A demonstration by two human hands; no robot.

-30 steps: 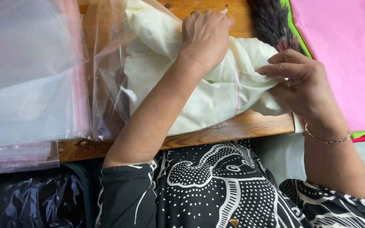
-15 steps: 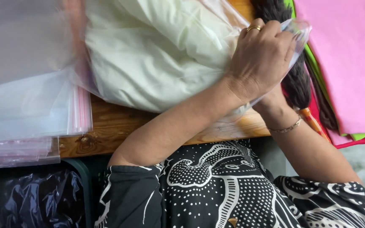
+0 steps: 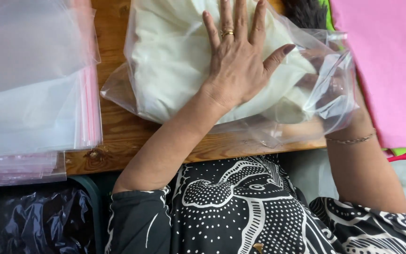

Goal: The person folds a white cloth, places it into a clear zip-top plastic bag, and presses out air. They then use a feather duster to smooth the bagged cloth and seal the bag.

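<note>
Wooden tabletop, with clear plastic bag of folded cream cloth lying mid-table; left hand spread flat, pressing on top; right hand inside bag mouth, grip unclear; likely soft, light, slippery; best gripped by open edge.

One head-worn camera looks steeply down – close over the wooden table edge.
</note>
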